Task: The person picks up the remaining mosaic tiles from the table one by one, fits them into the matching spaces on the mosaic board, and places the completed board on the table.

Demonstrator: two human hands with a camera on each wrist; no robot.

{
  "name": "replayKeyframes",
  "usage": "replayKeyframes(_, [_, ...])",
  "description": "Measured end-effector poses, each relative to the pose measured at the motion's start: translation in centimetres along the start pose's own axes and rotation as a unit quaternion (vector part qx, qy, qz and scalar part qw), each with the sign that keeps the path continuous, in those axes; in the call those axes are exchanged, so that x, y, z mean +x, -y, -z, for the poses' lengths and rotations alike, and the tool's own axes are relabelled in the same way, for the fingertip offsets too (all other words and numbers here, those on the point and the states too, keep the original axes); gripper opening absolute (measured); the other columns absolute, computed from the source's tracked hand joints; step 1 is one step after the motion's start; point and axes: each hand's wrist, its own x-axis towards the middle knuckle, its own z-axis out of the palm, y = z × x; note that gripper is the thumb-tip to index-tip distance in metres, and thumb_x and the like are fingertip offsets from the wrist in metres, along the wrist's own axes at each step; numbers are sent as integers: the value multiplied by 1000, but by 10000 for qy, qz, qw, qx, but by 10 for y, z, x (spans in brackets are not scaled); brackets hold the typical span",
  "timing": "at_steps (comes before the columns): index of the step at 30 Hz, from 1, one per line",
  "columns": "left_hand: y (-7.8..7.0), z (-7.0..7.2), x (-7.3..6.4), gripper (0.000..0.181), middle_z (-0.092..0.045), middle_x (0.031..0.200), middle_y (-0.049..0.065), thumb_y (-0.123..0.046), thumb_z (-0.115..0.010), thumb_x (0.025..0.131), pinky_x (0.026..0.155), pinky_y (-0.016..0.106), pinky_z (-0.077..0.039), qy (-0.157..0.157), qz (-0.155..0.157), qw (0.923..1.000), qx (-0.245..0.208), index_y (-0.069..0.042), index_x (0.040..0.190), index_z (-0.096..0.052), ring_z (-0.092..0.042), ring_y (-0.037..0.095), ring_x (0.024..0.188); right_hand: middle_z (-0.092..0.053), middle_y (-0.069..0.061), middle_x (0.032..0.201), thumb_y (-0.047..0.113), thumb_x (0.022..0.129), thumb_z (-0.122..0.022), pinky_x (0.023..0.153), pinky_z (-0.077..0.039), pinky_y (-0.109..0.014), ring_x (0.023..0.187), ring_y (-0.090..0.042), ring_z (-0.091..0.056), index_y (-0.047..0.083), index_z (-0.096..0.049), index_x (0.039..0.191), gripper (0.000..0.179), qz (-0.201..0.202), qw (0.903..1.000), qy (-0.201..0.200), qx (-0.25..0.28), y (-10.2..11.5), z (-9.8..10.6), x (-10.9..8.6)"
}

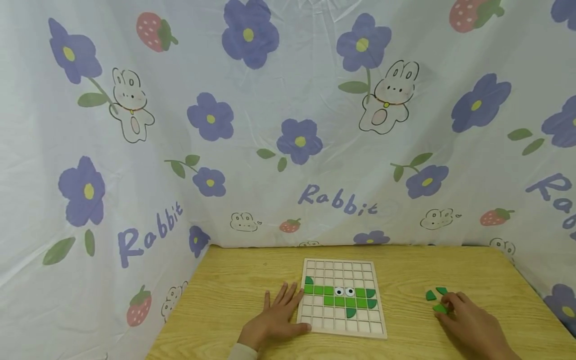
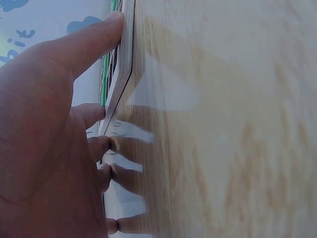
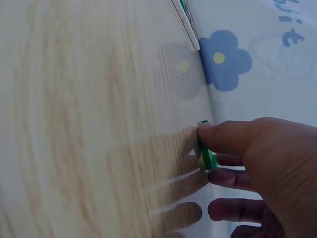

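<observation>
A square wooden grid board (image 1: 318,324) lies on the table, partly filled with light and dark green tiles and two eye tiles (image 1: 344,291). My left hand (image 1: 276,320) rests along the board's left side, fingers spread and straight, thumb at its near left corner. In the left wrist view, the thumb touches the board's rim (image 2: 127,49). Off to the right, my right hand (image 1: 472,322) pinches a green tile (image 3: 204,151) between thumb and fingertips, low at the tabletop. Just beyond those fingers lie two dark green tiles, one a rounded piece (image 1: 430,295).
The wooden table (image 1: 238,270) meets a white curtain (image 1: 252,170) printed with flowers, rabbits and strawberries at the back and both sides. Bare tabletop separates the board from the loose tiles.
</observation>
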Motion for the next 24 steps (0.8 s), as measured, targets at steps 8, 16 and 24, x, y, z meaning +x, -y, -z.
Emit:
replayKeyframes(8, [-1, 0, -1, 98, -8, 182, 8, -69, -61, 99, 124, 80, 6, -14, 0, 10000, 54, -22, 173, -19, -1, 39, 168, -69, 5, 99, 25, 93, -82, 64, -60, -43, 82, -17, -71, 15, -73, 106, 19, 83, 10000, -24, -29, -2, 2, -1])
replayKeyframes(16, [-1, 0, -1, 97, -8, 182, 7, -70, -61, 98, 124, 79, 8, 16, 65, 10000, -21, -23, 173, -19, 0, 38, 168, -69, 6, 100, 24, 92, -83, 68, -60, -45, 84, -17, -71, 18, -77, 102, 13, 12, 10000, 88, -9, 0, 2, 1])
replayKeyframes(24, [1, -1, 0, 98, -7, 182, 7, -71, -59, 98, 124, 79, 7, 16, 32, 10000, -23, -23, 173, -19, 0, 38, 168, -68, 6, 99, 24, 91, -83, 66, -59, -42, 82, -14, -68, 20, -78, 102, 12, 38, 9999, 78, 74, -1, -1, 0])
